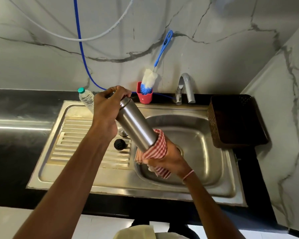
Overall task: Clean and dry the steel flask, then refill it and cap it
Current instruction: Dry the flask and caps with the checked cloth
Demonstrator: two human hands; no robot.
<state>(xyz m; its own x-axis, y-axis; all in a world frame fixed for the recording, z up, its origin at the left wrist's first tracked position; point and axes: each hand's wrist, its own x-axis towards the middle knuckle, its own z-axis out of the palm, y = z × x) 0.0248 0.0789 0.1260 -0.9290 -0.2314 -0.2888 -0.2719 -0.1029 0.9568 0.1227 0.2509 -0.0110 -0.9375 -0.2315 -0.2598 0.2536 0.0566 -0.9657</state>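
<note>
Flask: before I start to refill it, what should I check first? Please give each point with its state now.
1. Left hand grips the flask near its neck: ok.
2. Right hand holds the cloth round the flask's base: ok.
3. Flask fully dry: cannot tell.
4. Cap lies on the drainboard, close by: ok.
5. Water bottle opened: not ok, it is closed.
6. Tap off: ok.

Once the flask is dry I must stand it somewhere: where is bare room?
Bare: the black counter left of the sink, and the drainboard ribs between bottle and near rim. Crowded: cap at its right edge, cup and tap behind, basket right.
</note>
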